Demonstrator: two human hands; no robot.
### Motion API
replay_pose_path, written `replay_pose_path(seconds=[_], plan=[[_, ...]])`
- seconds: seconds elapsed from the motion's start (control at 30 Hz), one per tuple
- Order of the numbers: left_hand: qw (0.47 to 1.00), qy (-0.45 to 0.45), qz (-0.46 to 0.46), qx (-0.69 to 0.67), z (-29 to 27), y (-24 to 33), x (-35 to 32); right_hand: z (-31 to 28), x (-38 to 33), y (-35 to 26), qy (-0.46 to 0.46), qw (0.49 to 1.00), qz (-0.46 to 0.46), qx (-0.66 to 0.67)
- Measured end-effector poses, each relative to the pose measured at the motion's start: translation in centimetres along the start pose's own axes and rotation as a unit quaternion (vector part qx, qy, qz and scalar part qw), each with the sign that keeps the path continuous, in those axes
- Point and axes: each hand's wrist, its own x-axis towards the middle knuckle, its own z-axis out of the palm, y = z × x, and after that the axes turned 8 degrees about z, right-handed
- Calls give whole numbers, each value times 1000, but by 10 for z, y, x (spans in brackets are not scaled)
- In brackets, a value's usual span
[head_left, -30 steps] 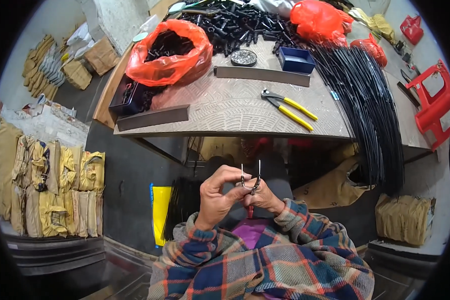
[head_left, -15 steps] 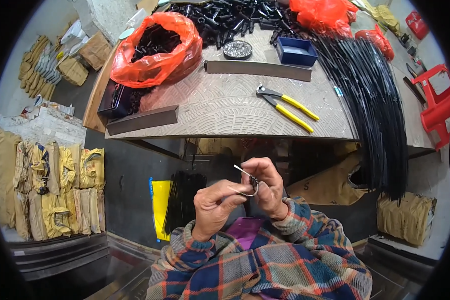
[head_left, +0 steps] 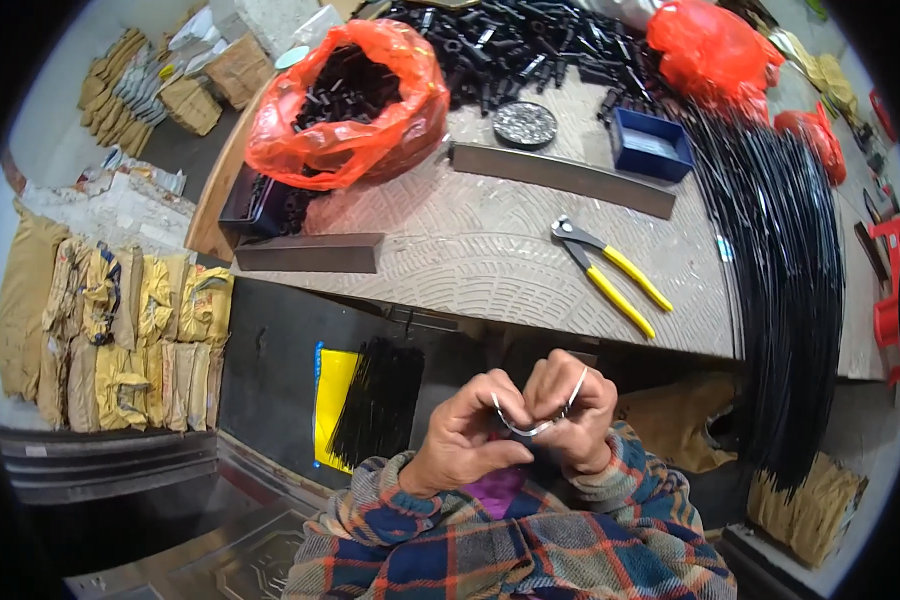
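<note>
A thin, pale, shiny strip (head_left: 511, 428), bent into a curve, spans my two hands over my lap. My left hand (head_left: 467, 432) has its thumb and fingers closed around one end of it. Fingers of my right hand (head_left: 574, 412) pinch the other side, where a small dark piece partly shows; its kind is hidden by the fingers. Beyond my hands, on the table (head_left: 450, 270), lie end-cutting pliers with yellow handles (head_left: 625, 283), jaws pointing away from me. A round tin of small shiny bits (head_left: 525, 125) sits farther back.
An open red bag (head_left: 425, 100) of black parts stands at the table's left. Small black tubular parts (head_left: 530, 50) heap at the back. Long black rods (head_left: 775, 290) overhang the right edge. Metal bars (head_left: 570, 180), a blue box (head_left: 653, 145) and stacked sacks (head_left: 120, 340) surround.
The view has shifted, so the table now slants. My hands have moved from holding the strip nearly straight at one end to both gripping it bent in a U-shaped curve.
</note>
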Motion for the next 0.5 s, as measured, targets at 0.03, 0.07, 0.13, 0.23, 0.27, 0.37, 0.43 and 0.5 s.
replay_pose_path(seconds=[0.03, 0.07, 0.13, 0.23, 0.27, 0.37, 0.43, 0.5], plan=[[999, 7, -25, 24, -1, 6, 1, -5, 6, -5, -58, 998, 0, -32], [998, -4, -53, 13, 0, 15, 2, -12, 12, -10, -141, 988, 20, -55], [996, -44, -78, 22, -9, 22, 3, -21, 29, -21, -305, 949, 64, -44], [996, -83, -42, 15, -30, 28, 0, -21, 48, -29, -362, 917, 165, -18], [996, -77, -39, 14, -38, 31, -1, -14, 54, -34, -302, 930, 200, -63], [996, -80, -14, -40, -55, 41, -1, 18, 101, -22, -198, 910, 57, -361], [993, -93, -25, -62, -63, 42, -10, 47, 144, 8, -260, 871, 7, -416], [993, -89, -9, -81, -70, 39, -16, 81, 180, 46, -361, 856, 13, -371]])
